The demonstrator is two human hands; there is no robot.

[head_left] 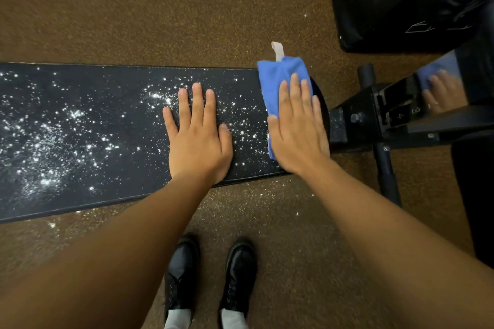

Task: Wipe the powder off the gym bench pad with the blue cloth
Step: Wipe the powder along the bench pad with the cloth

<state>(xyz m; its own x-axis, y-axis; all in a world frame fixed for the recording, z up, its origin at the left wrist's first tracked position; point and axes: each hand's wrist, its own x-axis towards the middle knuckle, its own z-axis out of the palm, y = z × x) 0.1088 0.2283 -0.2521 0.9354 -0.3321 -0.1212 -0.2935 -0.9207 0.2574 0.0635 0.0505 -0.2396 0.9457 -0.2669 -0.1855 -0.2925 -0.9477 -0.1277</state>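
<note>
A long black bench pad [112,88] runs across the view, speckled with white powder [48,147] that is thickest toward its left. My left hand [199,136] lies flat on the pad with straight fingers, among the powder specks. At the pad's right end sits a folded blue cloth [275,80] with a white tag [277,50] sticking up from its far edge. My right hand [298,128] presses flat on the cloth, fingers straight, and covers its near part.
The bench's black metal frame [374,115] and a foot bar [387,173] extend to the right. A large black padded object [401,0] stands at the top right. Brown speckled floor [160,8] surrounds the bench, with stray powder near my black shoes [211,275].
</note>
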